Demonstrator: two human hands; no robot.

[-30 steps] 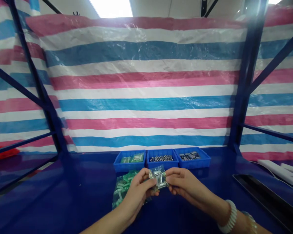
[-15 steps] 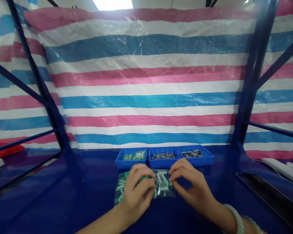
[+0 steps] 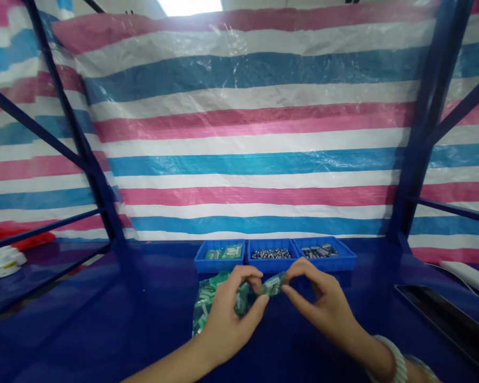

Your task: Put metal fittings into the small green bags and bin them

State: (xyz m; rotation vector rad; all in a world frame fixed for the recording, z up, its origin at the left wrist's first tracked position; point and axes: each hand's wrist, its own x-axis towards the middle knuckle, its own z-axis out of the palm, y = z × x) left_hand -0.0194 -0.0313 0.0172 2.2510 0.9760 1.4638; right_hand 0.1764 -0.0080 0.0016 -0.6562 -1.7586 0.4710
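Note:
A clear plastic bag (image 3: 207, 299) of green and white pieces lies on the dark blue table, partly covered by my left hand (image 3: 235, 314). My left thumb and fingers pinch the bag's right part, which is bunched and lifted. On the other side, my right hand (image 3: 319, 298) grips the bag's right end between thumb and fingertips. Behind the hands stand three blue trays: the left tray (image 3: 219, 265) holds green and white pieces, the middle tray (image 3: 269, 265) small metal parts, the right tray (image 3: 345, 261) dark and silvery pieces.
A black flat device (image 3: 443, 324) lies on the right, with a white power strip (image 3: 463, 276) behind it. White bottles (image 3: 6, 261) and a red item (image 3: 27, 242) are at the far left. Blue metal posts (image 3: 423, 133) frame a striped sheet (image 3: 255, 165).
The bag's right part, flat before, is now bunched and raised between my hands. My left thumb has moved right, and the view has shifted slightly left.

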